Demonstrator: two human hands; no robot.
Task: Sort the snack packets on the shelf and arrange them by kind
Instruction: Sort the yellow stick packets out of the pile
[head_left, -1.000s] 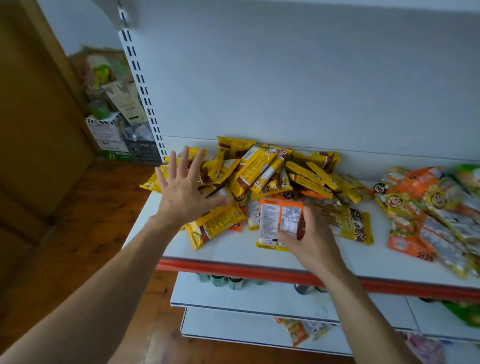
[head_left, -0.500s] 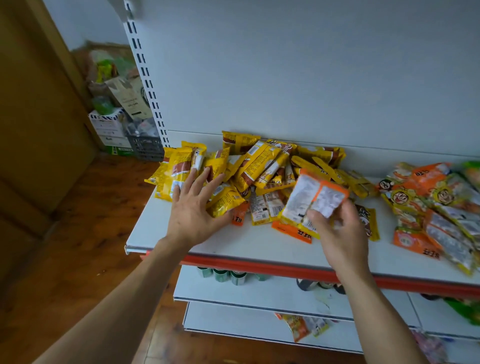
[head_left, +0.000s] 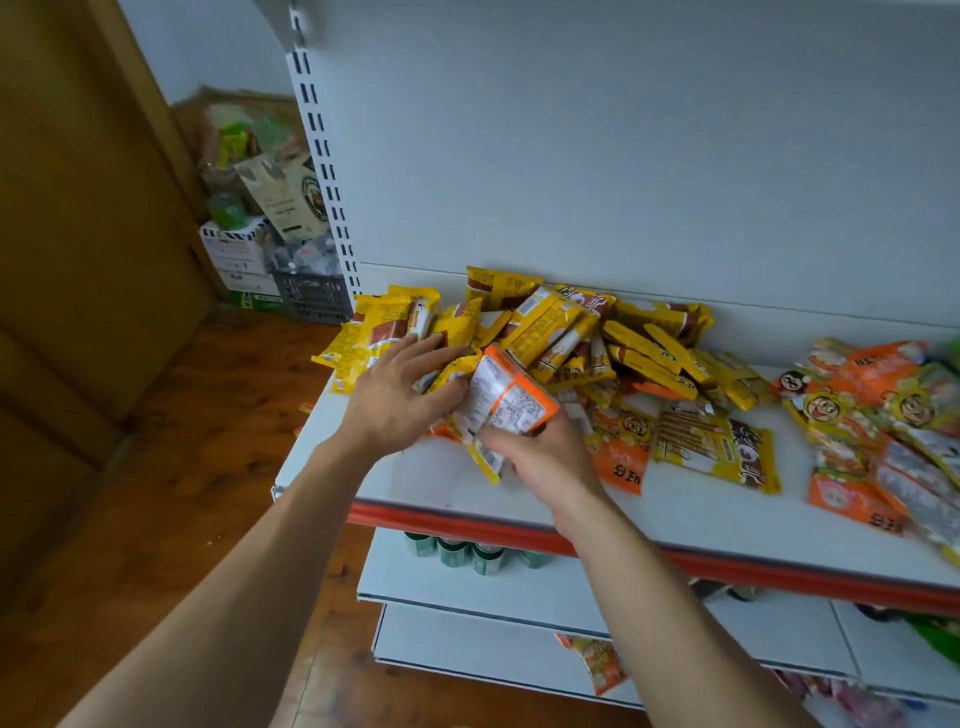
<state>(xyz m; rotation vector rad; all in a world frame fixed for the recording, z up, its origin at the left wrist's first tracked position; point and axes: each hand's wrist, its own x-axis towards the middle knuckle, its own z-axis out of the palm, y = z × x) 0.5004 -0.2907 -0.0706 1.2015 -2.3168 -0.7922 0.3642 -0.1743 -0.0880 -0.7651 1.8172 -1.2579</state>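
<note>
Hands: the right hand (head_left: 543, 460) grips an orange packet (head_left: 511, 402), the left hand (head_left: 397, 397) lies flat, hiding some yellow packets (head_left: 545, 325); open shelf (head_left: 691, 506) along the front edge

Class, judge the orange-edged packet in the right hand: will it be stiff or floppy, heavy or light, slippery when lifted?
Probably floppy: the packet bows across its orange seam in the right hand. Likely light, as one hand holds it up by its lower edge. Its glossy film may be slippery.
</note>
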